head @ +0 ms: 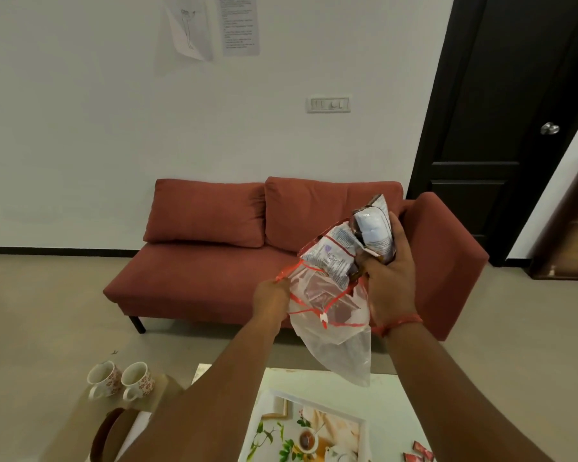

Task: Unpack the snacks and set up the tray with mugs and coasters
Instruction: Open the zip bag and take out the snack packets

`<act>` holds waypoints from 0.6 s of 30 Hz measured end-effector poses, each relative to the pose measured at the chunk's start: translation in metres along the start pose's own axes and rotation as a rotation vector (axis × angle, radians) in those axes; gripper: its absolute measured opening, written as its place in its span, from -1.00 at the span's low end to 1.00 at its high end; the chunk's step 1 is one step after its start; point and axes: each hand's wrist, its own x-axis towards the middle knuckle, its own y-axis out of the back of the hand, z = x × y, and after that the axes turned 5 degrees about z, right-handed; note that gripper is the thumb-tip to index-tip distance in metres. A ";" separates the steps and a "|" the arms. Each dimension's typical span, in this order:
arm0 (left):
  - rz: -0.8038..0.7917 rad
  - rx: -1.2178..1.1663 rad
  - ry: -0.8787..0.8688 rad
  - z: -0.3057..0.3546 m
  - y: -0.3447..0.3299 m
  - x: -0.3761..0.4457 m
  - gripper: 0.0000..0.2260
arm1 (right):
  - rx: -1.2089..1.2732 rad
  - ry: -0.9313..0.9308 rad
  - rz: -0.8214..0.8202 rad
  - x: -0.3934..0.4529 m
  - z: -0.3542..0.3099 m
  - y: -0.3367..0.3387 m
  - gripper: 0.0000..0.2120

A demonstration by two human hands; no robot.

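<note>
Two snack packets [357,241] coming out, clamped in the right hand [386,288]; left hand [271,296] pinches the red-trimmed rim of the clear bag [334,331], held up over the desk [317,381]. Below sit the printed tray [277,418] and, left, two floral mugs [121,380]. That thin plastic could snag a packet corner, so one may slip and drop onto the tray

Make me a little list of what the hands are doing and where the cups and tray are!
left hand: pinching the red-edged rim of the plastic bag
right hand: gripping snack packets, lifted partly out of the bag
mugs: two, flowered, standing side by side at lower left
tray: printed picture, no mugs on it
sofa: red, behind the bag
</note>
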 end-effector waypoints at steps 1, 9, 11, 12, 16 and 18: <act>0.000 0.006 -0.002 -0.003 0.000 0.000 -0.82 | 0.063 -0.055 0.025 -0.001 0.002 0.000 -0.38; 0.091 0.178 -0.033 -0.049 0.011 0.007 -0.77 | 0.477 -0.345 0.327 0.003 0.023 -0.001 -0.36; 0.092 0.172 -0.016 -0.063 0.016 0.008 -0.76 | 0.467 -0.367 0.325 0.001 0.032 0.006 -0.36; 0.099 0.172 -0.002 -0.070 0.018 0.008 -0.75 | 0.451 -0.379 0.327 0.000 0.039 0.010 -0.35; 0.155 0.172 0.056 -0.098 0.025 0.008 -0.74 | 0.358 -0.501 0.369 -0.018 0.077 0.029 -0.36; 0.177 0.167 0.093 -0.115 0.028 0.006 -0.75 | 0.315 -0.582 0.381 -0.034 0.106 0.041 -0.35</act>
